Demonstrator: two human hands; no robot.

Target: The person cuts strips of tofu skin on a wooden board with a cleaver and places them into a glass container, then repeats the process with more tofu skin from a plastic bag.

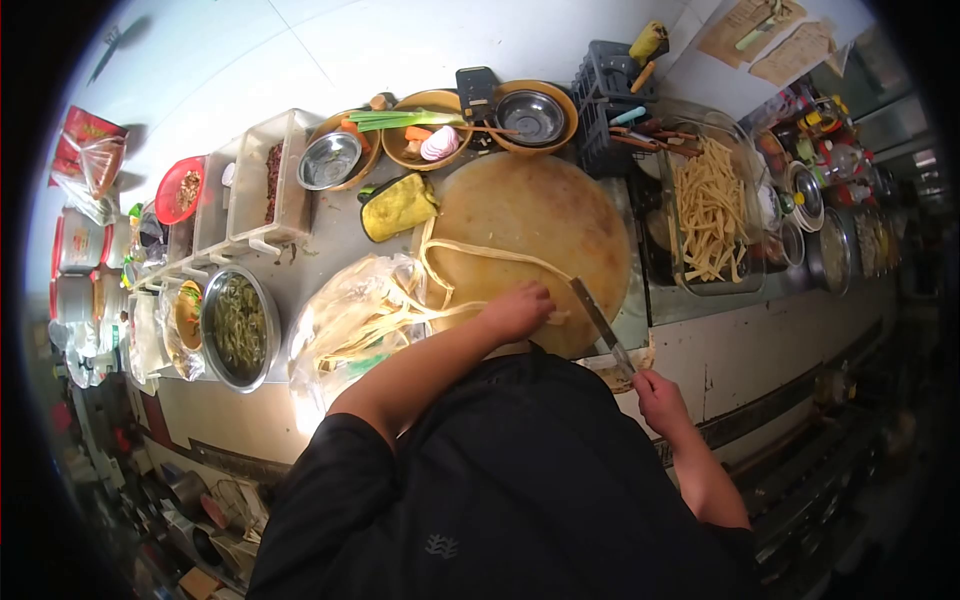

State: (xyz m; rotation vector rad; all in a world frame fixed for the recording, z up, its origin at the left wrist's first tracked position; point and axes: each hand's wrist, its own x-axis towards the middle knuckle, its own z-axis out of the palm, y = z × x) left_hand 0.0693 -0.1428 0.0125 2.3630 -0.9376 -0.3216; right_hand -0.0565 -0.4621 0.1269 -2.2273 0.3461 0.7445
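On the round cutting board (500, 205), my left hand (518, 310) is closed over pale yellow tofu-skin strips (458, 309), and a short end shows past my fingers. My right hand (660, 400) grips the handle of a kitchen knife (598, 322). Its blade points up and left over the board's lower right part. One long strip curves across the board from the left and meets the blade near its tip. More strips spill out of a clear plastic bag (335, 300) left of the board.
A glass dish (755, 215) of cut strips stands at right. A yellow cloth (398, 208) lies at the board's left edge. Behind are bowls with vegetables (425, 140), a metal bowl (530, 117) and a knife rack (603, 100). Far left stands a bowl of greens (240, 328).
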